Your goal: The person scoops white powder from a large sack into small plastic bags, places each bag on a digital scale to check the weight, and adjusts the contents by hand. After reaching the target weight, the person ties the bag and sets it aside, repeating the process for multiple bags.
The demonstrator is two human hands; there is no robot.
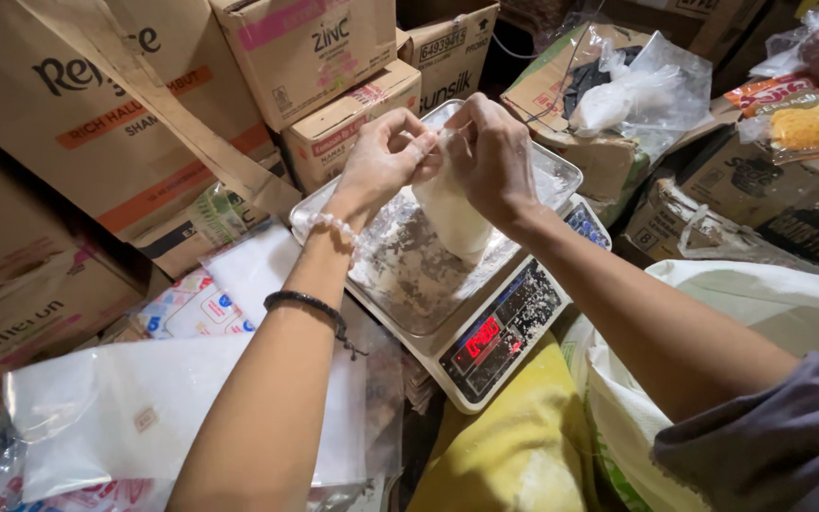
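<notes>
Above a flour-dusted scale tray, the left hand and right hand pinch shut the neck of a small white-filled plastic bag, among stacked cardboard boxes.

Dim warm light falls from above; the scale tray glints, shadows pool toward 12 o'clock, and edges bend with wide-angle distortion.

White-filled bag — upright over scale tray

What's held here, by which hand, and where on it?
Both hands, left and right, pinch the top opening of a small clear bag of white powder, whose bottom rests on the scale tray.
</notes>
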